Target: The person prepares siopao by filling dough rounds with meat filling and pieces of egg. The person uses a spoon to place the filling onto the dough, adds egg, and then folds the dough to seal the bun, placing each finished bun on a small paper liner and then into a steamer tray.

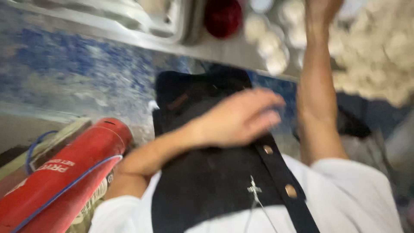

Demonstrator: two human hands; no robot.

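Observation:
The picture is blurred by motion, and I look down my own front at a black apron (pixel 207 181) over a white shirt (pixel 349 198). My left hand (pixel 241 116) hovers in front of the apron at chest height, fingers loosely stretched to the right and holding nothing. My right arm reaches straight up the frame's right side. My right hand (pixel 321 8) is cut off by the top edge, right next to several pale round dough balls (pixel 269 43) on a steel counter (pixel 129 36). Its fingers are out of sight.
A red cylinder (pixel 64 172) with a blue cord lies at the lower left beside my elbow. On the counter stand a steel tray (pixel 146 17) and a dark red round thing (pixel 222 17). A heap of pale lumps (pixel 379 56) fills the upper right. A speckled blue surface (pixel 77 69) shows below the counter edge.

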